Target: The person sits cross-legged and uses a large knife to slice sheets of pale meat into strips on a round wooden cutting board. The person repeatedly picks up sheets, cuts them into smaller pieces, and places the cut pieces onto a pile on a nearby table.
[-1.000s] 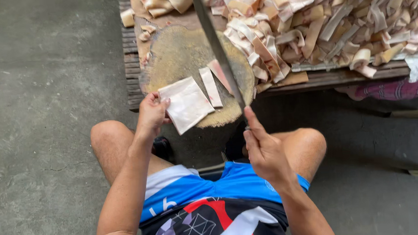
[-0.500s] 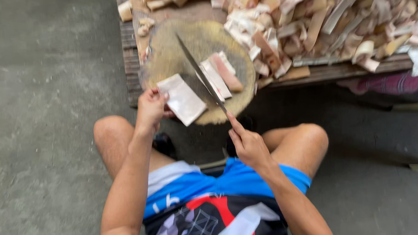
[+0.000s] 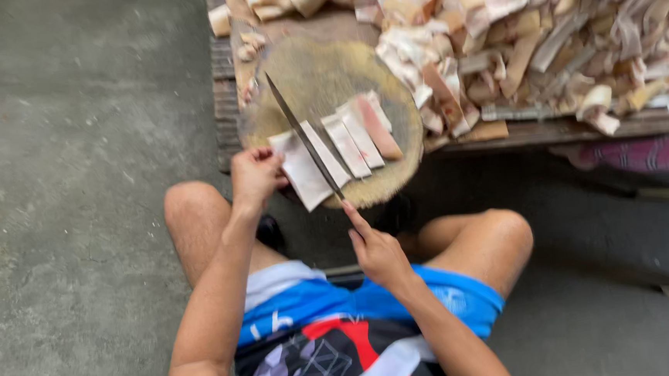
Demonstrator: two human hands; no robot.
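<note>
Your right hand point(image 3: 377, 251) grips the long dark knife point(image 3: 304, 139), its blade lying across the pale flat slab point(image 3: 302, 170) on the round wooden chopping block point(image 3: 320, 80). Your left hand point(image 3: 255, 176) pinches the slab's left edge. Cut pale strips point(image 3: 362, 132) lie just right.

outdoor meat-cutting yard | bare concrete floor point(image 3: 79, 188) | round chopping block point(image 3: 328, 80) | heaped cut strips point(image 3: 542, 36)
</note>
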